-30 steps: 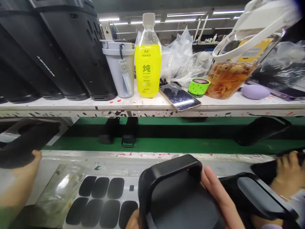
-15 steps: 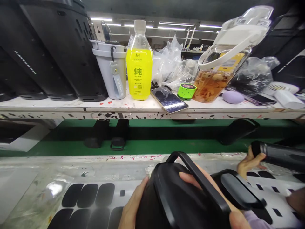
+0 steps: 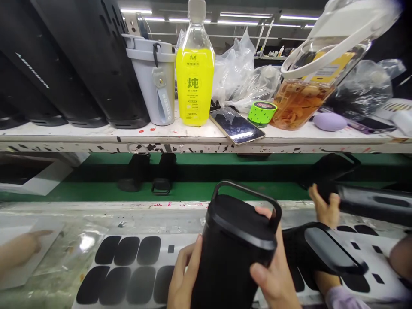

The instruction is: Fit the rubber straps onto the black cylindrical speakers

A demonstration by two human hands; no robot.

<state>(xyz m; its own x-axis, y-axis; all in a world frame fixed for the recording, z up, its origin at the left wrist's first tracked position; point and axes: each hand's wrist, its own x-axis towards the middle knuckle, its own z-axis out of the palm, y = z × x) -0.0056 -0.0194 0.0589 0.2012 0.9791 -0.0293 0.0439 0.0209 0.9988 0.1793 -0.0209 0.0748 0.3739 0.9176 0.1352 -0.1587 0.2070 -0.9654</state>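
I hold a black cylindrical speaker (image 3: 231, 244) with a carry handle upright over the bench, its top end toward the shelf. My left hand (image 3: 182, 277) clasps its left side low down. My right hand (image 3: 273, 268) wraps the right side, thumb on the front and fingers up near the handle. Under the speaker lies a white sheet of black oval pads (image 3: 128, 266).
A second black speaker (image 3: 325, 253) lies to the right; a co-worker's hand (image 3: 323, 206) there holds a black bar. Another person's finger (image 3: 28, 244) reaches in at left. The shelf (image 3: 96, 139) carries black speakers, a grey cup, a yellow bottle (image 3: 195, 73), a phone (image 3: 236, 126) and a jar.
I have tipped the speaker from lying on its side to upright, and both hands have shifted lower on its body. The co-worker's hand at right has moved with the black bar.
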